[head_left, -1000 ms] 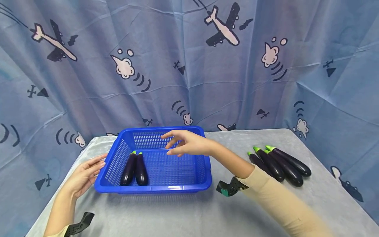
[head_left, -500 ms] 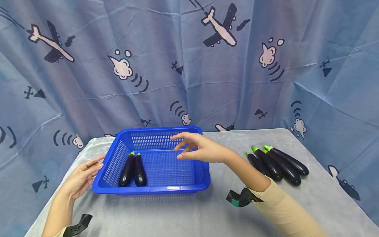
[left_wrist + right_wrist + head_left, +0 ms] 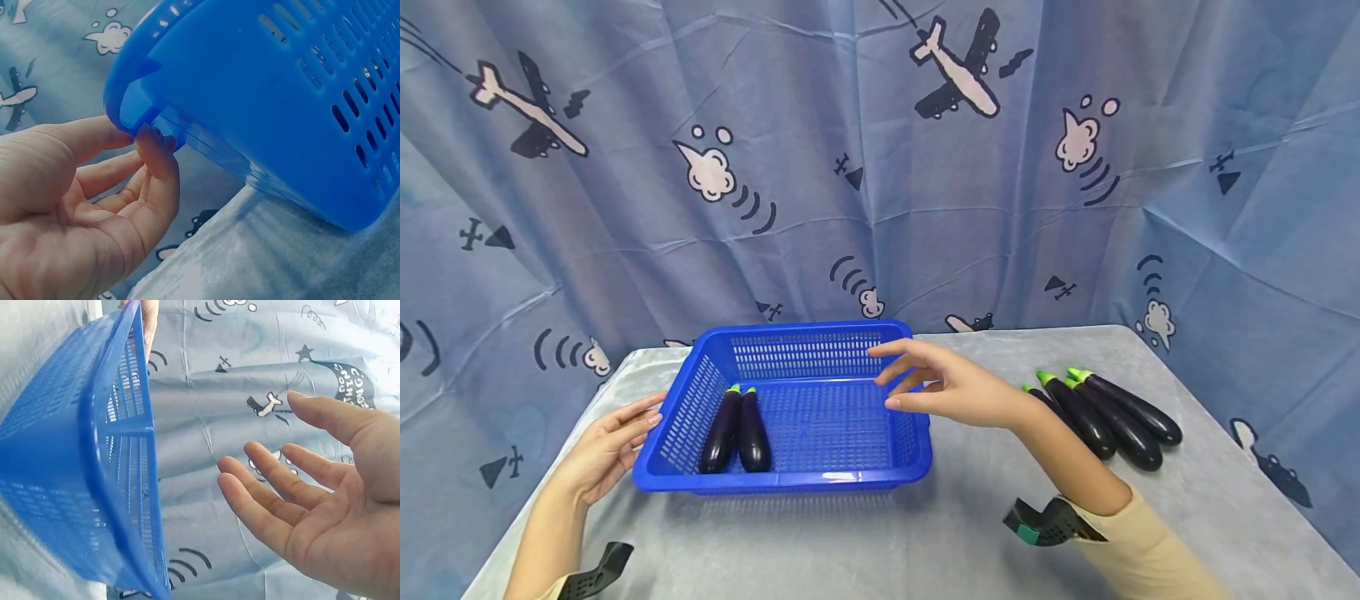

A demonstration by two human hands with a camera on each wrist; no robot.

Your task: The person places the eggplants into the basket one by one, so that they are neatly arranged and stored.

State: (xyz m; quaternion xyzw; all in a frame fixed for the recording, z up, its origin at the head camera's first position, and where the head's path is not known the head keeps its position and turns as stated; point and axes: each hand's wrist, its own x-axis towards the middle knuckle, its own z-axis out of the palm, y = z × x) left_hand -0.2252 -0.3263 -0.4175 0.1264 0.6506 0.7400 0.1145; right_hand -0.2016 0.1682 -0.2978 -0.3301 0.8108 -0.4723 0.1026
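Observation:
A blue plastic basket (image 3: 782, 481) with slotted walls stands on the cloth-covered table. Two dark purple eggplants, a left one (image 3: 721, 435) and a right one (image 3: 754, 437), lie side by side in its left part, green stem ends toward the back. My left hand (image 3: 606, 450) holds the basket's left edge; in the left wrist view its thumb and fingers pinch the looped handle (image 3: 115, 100). Over the basket's right side hovers my right hand (image 3: 958, 387), fingers spread and slightly bent, holding nothing. The right wrist view shows its palm (image 3: 337, 544) beside the basket rim.
Several more eggplants (image 3: 1123, 425) lie bunched on the right side of the table (image 3: 820, 550). A blue curtain (image 3: 805, 167) printed with airplanes hangs behind and along the sides. A dark device is strapped to each wrist.
My right hand has moved right, from over the basket's middle to its right edge. The left hand keeps its hold, and both eggplants in the basket stay put.

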